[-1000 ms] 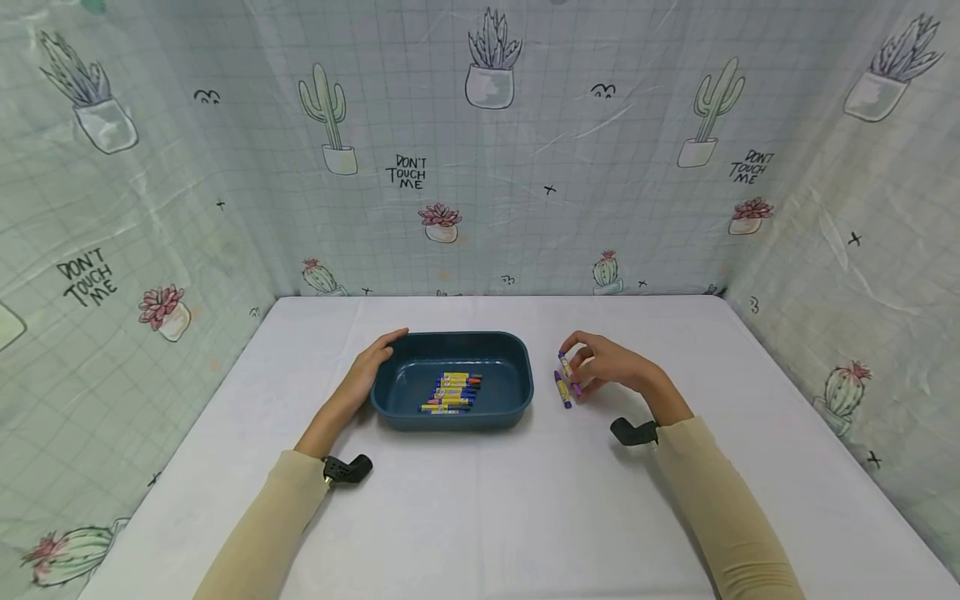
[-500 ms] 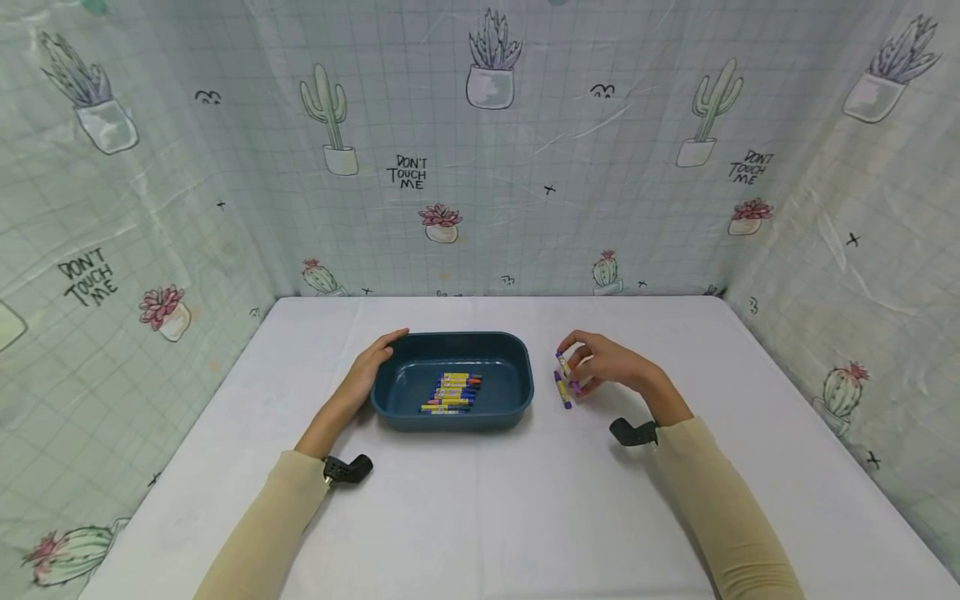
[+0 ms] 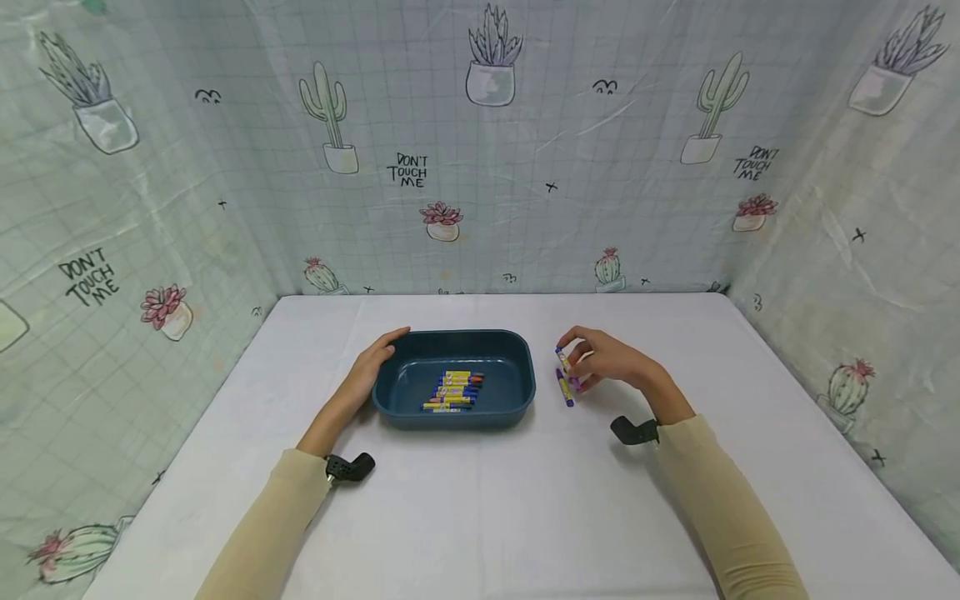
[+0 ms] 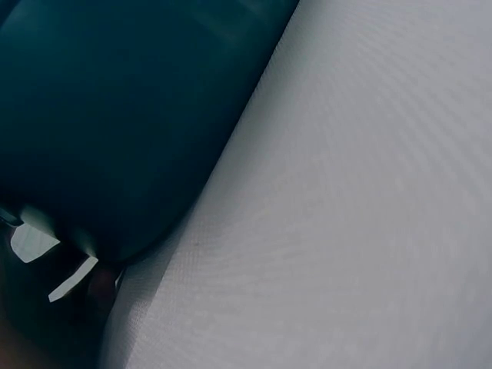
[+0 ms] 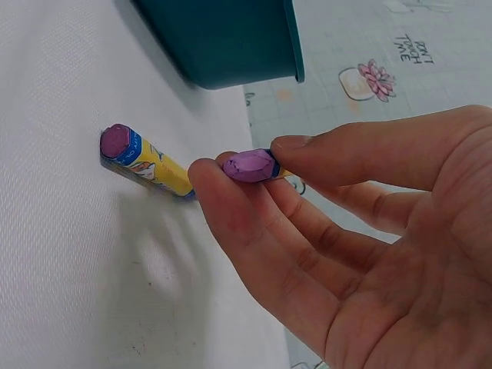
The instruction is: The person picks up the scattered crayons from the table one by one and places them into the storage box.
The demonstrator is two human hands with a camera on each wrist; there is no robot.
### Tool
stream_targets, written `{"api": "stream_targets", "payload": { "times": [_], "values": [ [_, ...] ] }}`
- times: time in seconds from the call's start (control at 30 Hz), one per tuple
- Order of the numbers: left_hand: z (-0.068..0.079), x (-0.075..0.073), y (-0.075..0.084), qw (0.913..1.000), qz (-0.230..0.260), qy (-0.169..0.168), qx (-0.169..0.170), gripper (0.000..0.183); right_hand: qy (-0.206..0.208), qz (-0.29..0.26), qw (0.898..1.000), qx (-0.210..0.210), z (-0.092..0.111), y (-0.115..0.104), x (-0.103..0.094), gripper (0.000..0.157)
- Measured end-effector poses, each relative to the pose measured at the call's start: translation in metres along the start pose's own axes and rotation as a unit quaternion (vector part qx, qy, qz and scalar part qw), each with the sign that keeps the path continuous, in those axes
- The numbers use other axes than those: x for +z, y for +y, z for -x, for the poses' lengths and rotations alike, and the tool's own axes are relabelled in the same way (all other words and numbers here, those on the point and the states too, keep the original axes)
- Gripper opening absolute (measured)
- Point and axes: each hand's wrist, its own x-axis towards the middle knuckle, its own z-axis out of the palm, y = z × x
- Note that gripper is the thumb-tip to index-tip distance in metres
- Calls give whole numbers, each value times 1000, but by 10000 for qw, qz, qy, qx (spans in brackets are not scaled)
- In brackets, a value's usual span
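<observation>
My left hand holds the left end of a dark teal rectangular tray, its thumb over the rim and its fingers along the outside. The left wrist view shows mostly the tray's wall, with the fingers dim at the lower left. Right of the tray, my right hand pinches a crayon with a light purple tip and a yellow-and-blue wrapper, between thumb and fingertips. Another crayon, with a darker purple tip, lies on the table just beside that hand.
Several crayons in yellow-and-blue wrappers lie side by side in a row in the tray. A white cloth covers the table. Behind and on both sides hangs a curtain printed with cacti.
The right hand has shifted very slightly left with its crayon. The left hand keeps its place on the tray, and the whole head view has moved a little.
</observation>
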Motion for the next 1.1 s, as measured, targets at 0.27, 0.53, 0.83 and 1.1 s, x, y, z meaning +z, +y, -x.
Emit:
{"api": "stream_targets", "payload": {
  "times": [0.27, 0.53, 0.83, 1.1],
  "values": [
    [1, -1, 0, 10000, -86, -16, 35, 49, -65, 3, 9999, -131, 1, -6, 1, 50],
    [1, -1, 1, 10000, -9, -8, -27, 49, -78, 135, 9996, -227, -3, -15, -2, 49],
    [2, -2, -1, 10000, -52, 17, -28, 49, -221, 339, 9985, -371, -7, -44, -6, 49],
    [1, 0, 0, 10000, -86, 40, -5, 49, -277, 573, 9972, -395, -17, -72, -5, 48]
  ]
}}
